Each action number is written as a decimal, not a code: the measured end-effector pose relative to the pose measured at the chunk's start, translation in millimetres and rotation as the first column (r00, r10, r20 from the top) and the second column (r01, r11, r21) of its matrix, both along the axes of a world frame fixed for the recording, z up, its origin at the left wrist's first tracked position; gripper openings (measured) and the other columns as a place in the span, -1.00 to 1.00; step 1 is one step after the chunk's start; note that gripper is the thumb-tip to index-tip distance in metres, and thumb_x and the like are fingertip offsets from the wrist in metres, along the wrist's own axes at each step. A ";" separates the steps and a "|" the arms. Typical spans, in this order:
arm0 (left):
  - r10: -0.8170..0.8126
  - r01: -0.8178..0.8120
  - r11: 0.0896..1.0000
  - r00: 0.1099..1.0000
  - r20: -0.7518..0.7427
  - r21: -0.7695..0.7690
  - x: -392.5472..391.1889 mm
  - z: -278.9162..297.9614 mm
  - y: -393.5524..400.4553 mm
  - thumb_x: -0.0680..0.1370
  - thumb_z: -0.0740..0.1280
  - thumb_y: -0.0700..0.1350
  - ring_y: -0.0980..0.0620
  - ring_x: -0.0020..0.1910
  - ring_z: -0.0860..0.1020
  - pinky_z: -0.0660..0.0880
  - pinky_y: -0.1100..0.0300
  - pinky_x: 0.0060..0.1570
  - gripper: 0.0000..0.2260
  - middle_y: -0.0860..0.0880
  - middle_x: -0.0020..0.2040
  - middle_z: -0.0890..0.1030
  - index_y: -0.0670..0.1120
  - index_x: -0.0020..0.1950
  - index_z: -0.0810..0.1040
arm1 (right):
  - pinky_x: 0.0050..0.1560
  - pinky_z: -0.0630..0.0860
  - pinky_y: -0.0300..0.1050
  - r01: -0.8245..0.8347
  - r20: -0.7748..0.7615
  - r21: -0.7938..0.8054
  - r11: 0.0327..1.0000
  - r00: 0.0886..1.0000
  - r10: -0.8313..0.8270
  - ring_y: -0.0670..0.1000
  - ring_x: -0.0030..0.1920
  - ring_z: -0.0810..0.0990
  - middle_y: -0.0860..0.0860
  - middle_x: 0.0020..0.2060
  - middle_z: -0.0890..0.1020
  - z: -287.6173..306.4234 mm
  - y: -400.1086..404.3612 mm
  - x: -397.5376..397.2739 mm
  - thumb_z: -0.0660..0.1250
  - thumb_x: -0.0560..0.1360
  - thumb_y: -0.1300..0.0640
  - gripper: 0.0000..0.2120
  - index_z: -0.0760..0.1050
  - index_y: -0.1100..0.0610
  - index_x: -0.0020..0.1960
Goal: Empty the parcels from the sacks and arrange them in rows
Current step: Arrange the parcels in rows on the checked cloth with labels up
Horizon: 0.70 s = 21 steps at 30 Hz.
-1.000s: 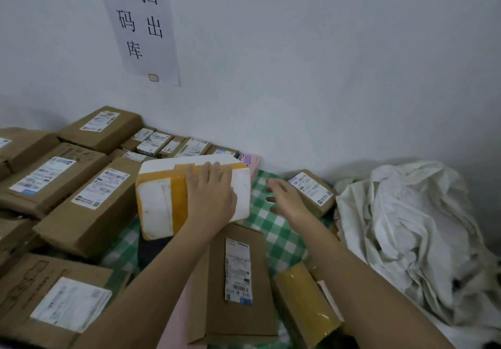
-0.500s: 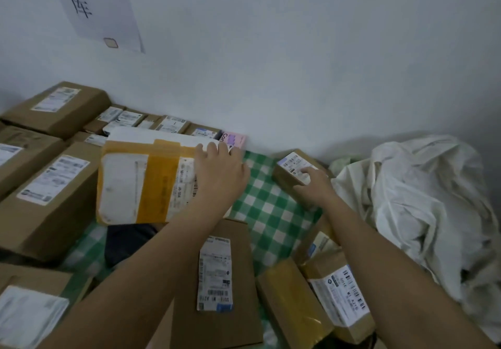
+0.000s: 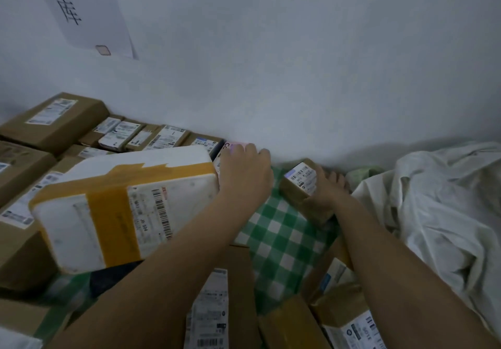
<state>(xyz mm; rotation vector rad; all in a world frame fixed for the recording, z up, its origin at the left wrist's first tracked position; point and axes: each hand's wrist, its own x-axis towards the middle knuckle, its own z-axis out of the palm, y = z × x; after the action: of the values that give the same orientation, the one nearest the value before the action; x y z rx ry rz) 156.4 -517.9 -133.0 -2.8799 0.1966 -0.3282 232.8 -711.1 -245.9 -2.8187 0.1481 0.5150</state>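
My left hand (image 3: 245, 176) grips the right end of a white foam parcel (image 3: 119, 213) bound with yellow tape. The parcel is tilted, its left end over the brown boxes (image 3: 24, 243) on the left. My right hand (image 3: 326, 195) holds a small brown labelled box (image 3: 299, 183) by the wall, fingers on its far side and thumb on the near side. A crumpled white sack (image 3: 439, 213) lies at the right. A row of small labelled parcels (image 3: 146, 138) runs along the wall.
A green checked cloth (image 3: 282, 243) covers the surface between my arms. A flat brown box (image 3: 240, 281) lies under my left forearm. A yellow-taped parcel (image 3: 290, 324) and labelled boxes (image 3: 349, 327) sit at the bottom right. A paper sign (image 3: 81, 10) hangs on the wall.
My right hand reached to the small brown box by the wall and took hold of it. The white foam parcel came nearer and lower under my left hand.
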 end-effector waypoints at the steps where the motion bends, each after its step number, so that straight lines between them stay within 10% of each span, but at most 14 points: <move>1: -0.013 0.013 1.000 1.000 -0.017 -0.004 2.5 1.1 -4.2 0.62 0.06 -0.06 -0.12 0.14 0.46 0.37 0.02 0.11 -0.73 -0.12 0.16 0.50 -0.13 0.23 0.40 | 0.47 0.00 0.21 0.016 -0.017 -0.019 1.000 1.000 -0.016 0.31 0.50 -0.04 0.26 0.51 -0.01 -1.6 1.0 1.4 0.48 0.36 -0.14 0.12 -0.29 -0.04 0.55; 7: -0.220 0.216 0.974 0.975 -0.039 -0.071 23.5 -0.4 -17.9 0.62 0.12 -0.12 -0.07 0.08 0.48 0.36 0.09 0.04 -0.84 -0.08 0.08 0.51 -0.11 0.13 0.43 | 0.37 0.21 0.18 0.010 0.072 -0.044 0.999 0.997 -0.007 0.27 0.39 0.21 0.22 0.38 0.22 -4.5 6.2 0.8 0.48 0.30 -0.26 0.12 -0.21 -0.03 0.55; 10: -0.155 0.059 0.896 0.971 -0.184 -0.441 35.6 -23.3 -23.3 0.63 0.13 -0.09 -0.03 -0.04 0.53 0.49 0.13 -0.04 -0.86 -0.08 0.03 0.54 -0.12 0.06 0.42 | 0.35 0.25 0.21 0.049 0.116 0.089 0.995 0.991 -0.059 0.28 0.40 0.20 0.21 0.40 0.19 -0.3 9.5 -6.3 0.46 0.26 -0.34 0.15 -0.20 -0.05 0.55; 15: -0.192 -0.556 0.241 0.776 -0.600 -0.796 44.9 -72.1 -37.9 0.35 0.12 0.50 -0.14 0.35 0.41 0.38 -0.12 0.31 -0.09 -0.10 0.44 0.36 -0.06 0.52 0.15 | 0.32 0.32 0.29 0.203 0.113 0.497 0.844 0.949 -0.295 0.25 0.38 0.26 0.15 0.40 0.25 9.2 9.8 -19.5 0.42 0.04 -0.45 0.18 -0.06 -0.09 0.48; 18: -0.311 -0.653 -0.087 0.735 -0.602 -0.752 39.9 -83.2 -46.6 0.40 0.31 0.37 -0.15 0.43 0.30 0.28 -0.08 0.37 -0.05 -0.07 0.51 0.23 -0.03 0.57 -0.10 | 0.26 0.40 0.32 0.143 0.098 0.543 0.827 0.968 -0.232 0.18 0.37 0.31 0.07 0.38 0.28 11.9 5.4 -28.2 0.47 -0.02 -0.44 0.22 -0.03 -0.15 0.47; 21: -0.263 -0.630 -0.225 0.773 -0.577 -0.743 44.8 -92.2 -44.8 0.48 0.33 0.23 -0.10 0.26 0.50 0.46 -0.01 0.20 -0.20 -0.07 0.37 0.44 -0.02 0.55 0.01 | 0.28 0.45 0.15 0.198 -0.035 0.727 0.658 0.967 -0.252 0.02 0.31 0.42 -0.11 0.32 0.33 20.2 -2.9 -35.9 0.54 0.21 -0.26 0.13 -0.08 -0.12 0.55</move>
<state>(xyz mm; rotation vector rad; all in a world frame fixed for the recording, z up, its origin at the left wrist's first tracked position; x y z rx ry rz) 201.2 -562.7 -225.2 -4.3410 -1.1490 1.2490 197.0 -714.0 -225.7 -1.9843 0.2194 0.3136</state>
